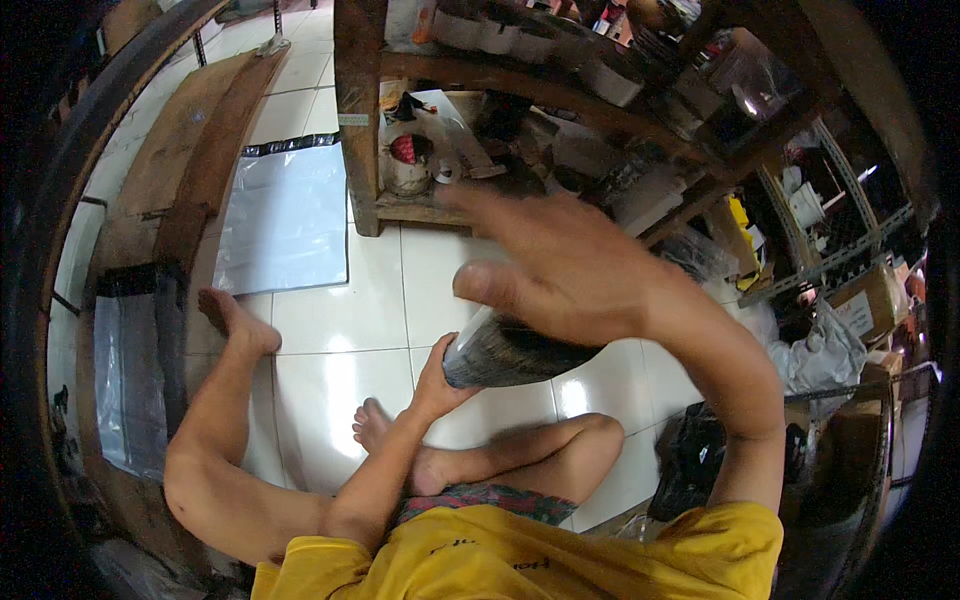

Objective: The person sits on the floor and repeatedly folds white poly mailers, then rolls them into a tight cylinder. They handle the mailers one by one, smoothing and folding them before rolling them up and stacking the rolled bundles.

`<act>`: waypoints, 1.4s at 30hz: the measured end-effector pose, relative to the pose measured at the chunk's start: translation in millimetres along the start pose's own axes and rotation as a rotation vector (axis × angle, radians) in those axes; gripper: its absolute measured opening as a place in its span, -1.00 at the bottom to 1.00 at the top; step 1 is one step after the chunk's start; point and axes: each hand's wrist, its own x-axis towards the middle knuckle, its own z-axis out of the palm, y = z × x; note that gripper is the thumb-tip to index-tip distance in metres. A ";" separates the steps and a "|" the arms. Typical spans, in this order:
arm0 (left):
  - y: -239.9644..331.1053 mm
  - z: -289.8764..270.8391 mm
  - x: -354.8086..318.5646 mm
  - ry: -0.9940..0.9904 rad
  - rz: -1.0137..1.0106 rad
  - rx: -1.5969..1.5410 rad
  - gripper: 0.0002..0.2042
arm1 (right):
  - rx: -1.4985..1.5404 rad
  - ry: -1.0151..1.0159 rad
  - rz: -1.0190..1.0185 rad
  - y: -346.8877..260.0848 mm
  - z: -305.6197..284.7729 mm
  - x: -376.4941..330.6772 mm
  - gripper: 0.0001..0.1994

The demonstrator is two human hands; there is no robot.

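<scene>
My left hand [436,388] is closed round the near-left end of a dark grey, thick, roll-shaped thing [510,358]. It has a streaky, glossy surface and a pale strip along its upper left edge. I cannot make out its exact kind. Above it, my right hand [560,262] is raised with the thumb and fingers stretched out, a little blurred at the tips. This hand and forearm hide the roll's far end, and whether the hand touches the roll does not show. Nothing is visible in the right hand's fingers.
A white plastic-wrapped sheet [285,220] with a black edge lies on the tiled floor [340,390]. Wooden boards [150,200] stretch along the left, a second wrapped packet [132,370] beside them. Ahead stands a wooden shelf [358,120] full of goods; boxes [870,305] and bags crowd the right.
</scene>
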 end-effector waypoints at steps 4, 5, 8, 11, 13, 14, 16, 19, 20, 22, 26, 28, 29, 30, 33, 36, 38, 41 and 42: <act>-2.4 0.4 -1.6 0.046 0.013 -0.017 0.05 | -0.059 0.219 -0.137 3.2 -10.2 -1.4 -0.29; 4.3 5.2 -3.3 0.066 0.023 -0.015 0.06 | -0.068 0.178 -0.136 8.9 -2.2 -2.6 -0.29; -17.6 15.0 -5.3 0.055 0.019 0.010 0.08 | -0.119 0.147 -0.127 -2.1 -6.0 -2.1 -0.30; -7.0 19.7 -10.5 0.121 0.018 0.100 0.10 | -0.050 0.186 -0.097 -2.1 -17.2 -8.8 -0.31; 0.5 20.8 -12.6 0.132 0.034 0.124 0.10 | 0.031 0.237 -0.084 -1.9 -25.4 -13.3 -0.32; -0.8 21.5 -12.8 0.146 0.062 0.117 0.09 | -0.035 0.251 -0.191 4.0 -17.1 -13.5 -0.32; -6.9 21.5 -20.0 0.149 0.019 0.132 0.05 | -0.052 0.164 -0.133 4.1 -11.9 -11.5 -0.32; -11.3 19.0 -19.5 0.079 -0.107 0.146 -0.02 | -0.082 0.145 -0.135 9.9 3.9 -10.3 -0.32; -11.0 15.4 -17.2 0.042 -0.115 0.132 -0.04 | -0.093 0.154 -0.154 13.6 11.8 -9.4 -0.32; -10.2 9.5 -17.6 0.014 -0.127 0.175 -0.08 | -0.003 0.148 -0.184 10.9 7.9 -2.8 -0.33; 1.7 11.8 -14.9 -0.002 0.015 0.172 -0.05 | -0.148 0.265 -0.218 9.9 2.7 -6.7 -0.31; 5.0 9.6 -16.9 0.049 0.032 0.231 -0.05 | -0.102 0.255 -0.208 4.7 -4.5 -1.7 -0.30; 6.1 6.9 -17.6 0.073 0.040 0.260 -0.04 | -0.078 0.250 -0.203 3.1 -9.5 0.7 -0.30; 7.2 9.4 -17.4 0.062 0.012 0.249 -0.06 | -0.037 0.356 -0.257 6.1 -14.3 -2.8 -0.32; 7.1 9.2 -13.7 0.016 -0.044 0.215 -0.12 | -0.030 0.241 -0.254 10.3 13.3 0.1 -0.25; 13.1 -0.7 -4.7 -0.085 -0.080 0.177 -0.18 | -0.043 0.443 -0.287 18.9 -12.4 -4.5 -0.23; 27.9 -8.9 -0.4 -0.163 -0.134 0.167 -0.20 | -0.086 0.335 -0.235 30.4 5.4 -8.8 -0.31; 12.6 -17.2 -0.9 -0.182 -0.067 0.171 -0.19 | -0.083 0.236 -0.184 17.5 -10.6 -8.6 -0.32; 17.5 -14.5 -1.2 -0.153 -0.025 0.148 -0.18 | -0.073 0.209 -0.155 15.0 -17.5 -10.7 -0.32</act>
